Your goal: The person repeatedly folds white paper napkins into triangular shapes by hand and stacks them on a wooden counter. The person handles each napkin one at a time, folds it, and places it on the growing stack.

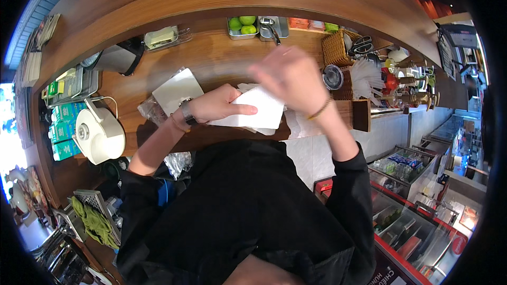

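My left hand (216,105), with a watch on its wrist, grips a stack of white paper sheets or napkins (261,114), thumb flat on top. Blurred by motion, my right hand (291,77) is raised over the stack's right corner with its fingers curled. Whether it pinches anything cannot be made out. Left of the stack, a white square pile (180,87) lies on the wooden counter, with crumpled clear plastic wrapping (152,111) beside it. More thin white paper (303,122) lies at the counter's front edge, below my right hand.
A cream electric kettle (105,136) and teal cartons (65,150) stand at left. Along the back are a metal tray of limes (242,33) and one holding a spoon (283,27). Wicker baskets (334,49) with scissors (362,44) and plastic-wrapped items (366,77) stand at right.
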### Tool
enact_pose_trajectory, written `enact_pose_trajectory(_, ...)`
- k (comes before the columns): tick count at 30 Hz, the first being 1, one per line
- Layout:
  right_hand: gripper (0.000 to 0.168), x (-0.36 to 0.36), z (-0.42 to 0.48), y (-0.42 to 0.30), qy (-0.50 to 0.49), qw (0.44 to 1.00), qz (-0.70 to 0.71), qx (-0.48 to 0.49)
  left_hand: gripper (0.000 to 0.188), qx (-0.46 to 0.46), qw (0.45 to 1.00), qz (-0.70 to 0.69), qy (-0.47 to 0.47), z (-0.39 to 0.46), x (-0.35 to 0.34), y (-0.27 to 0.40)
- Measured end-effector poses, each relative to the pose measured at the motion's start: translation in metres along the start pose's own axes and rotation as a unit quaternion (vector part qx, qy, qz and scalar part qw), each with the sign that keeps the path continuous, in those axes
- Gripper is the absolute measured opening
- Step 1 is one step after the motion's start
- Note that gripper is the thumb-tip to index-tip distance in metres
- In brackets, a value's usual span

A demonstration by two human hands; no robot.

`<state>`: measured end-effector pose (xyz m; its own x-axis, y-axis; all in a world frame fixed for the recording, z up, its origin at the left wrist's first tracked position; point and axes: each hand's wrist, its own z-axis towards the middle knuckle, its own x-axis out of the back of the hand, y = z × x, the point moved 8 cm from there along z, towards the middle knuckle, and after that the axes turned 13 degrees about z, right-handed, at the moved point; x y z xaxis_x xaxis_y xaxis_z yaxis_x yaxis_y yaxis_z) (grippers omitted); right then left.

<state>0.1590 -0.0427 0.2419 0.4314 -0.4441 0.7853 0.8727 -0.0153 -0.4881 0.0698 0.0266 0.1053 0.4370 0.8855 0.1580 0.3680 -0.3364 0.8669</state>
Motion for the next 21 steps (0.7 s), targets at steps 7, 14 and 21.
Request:
enact_pose_trajectory(7,0.046,-0.072,-0.023,-0.019,-0.034,0.989,-0.137,0.039,0.044,-0.160,0.979,0.116,0.049,-0.007,-0.006,0.005)
enact_pose_trajectory(14,0.055,-0.001,-0.046,0.019,0.023,0.976,-0.217,0.019,0.058,-0.057,0.996,0.056,-0.046,-0.037,-0.012,0.003)
enact_pose_trajectory(21,0.030,0.017,-0.031,-0.008,0.161,0.986,-0.007,0.048,0.056,-0.077,0.995,0.032,-0.053,-0.034,-0.018,0.011)
